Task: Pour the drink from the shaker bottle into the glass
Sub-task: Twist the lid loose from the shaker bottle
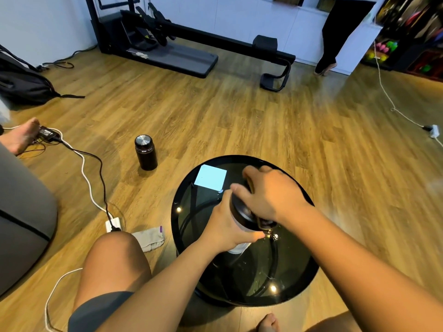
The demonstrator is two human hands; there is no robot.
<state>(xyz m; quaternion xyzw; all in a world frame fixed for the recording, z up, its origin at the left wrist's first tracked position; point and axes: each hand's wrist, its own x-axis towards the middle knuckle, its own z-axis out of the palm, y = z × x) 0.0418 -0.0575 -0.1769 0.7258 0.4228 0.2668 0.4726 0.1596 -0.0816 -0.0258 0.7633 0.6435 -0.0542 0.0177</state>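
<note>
Round black glass table [189, 221] on wood flooring carries the shaker bottle [242, 226], upright. Left hand [225, 226] grips its body; right hand [271, 195] clasps the black lid [241, 209]. No glass visible; pouring apparently not begun.

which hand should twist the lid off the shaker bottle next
Probably the right hand: it already sits over the black lid atop the shaker bottle. The left hand wraps the bottle's body, steadying it on the glass table.

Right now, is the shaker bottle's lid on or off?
On: the black lid sits atop the shaker bottle, right hand gripping it, left hand holding the body.
</note>
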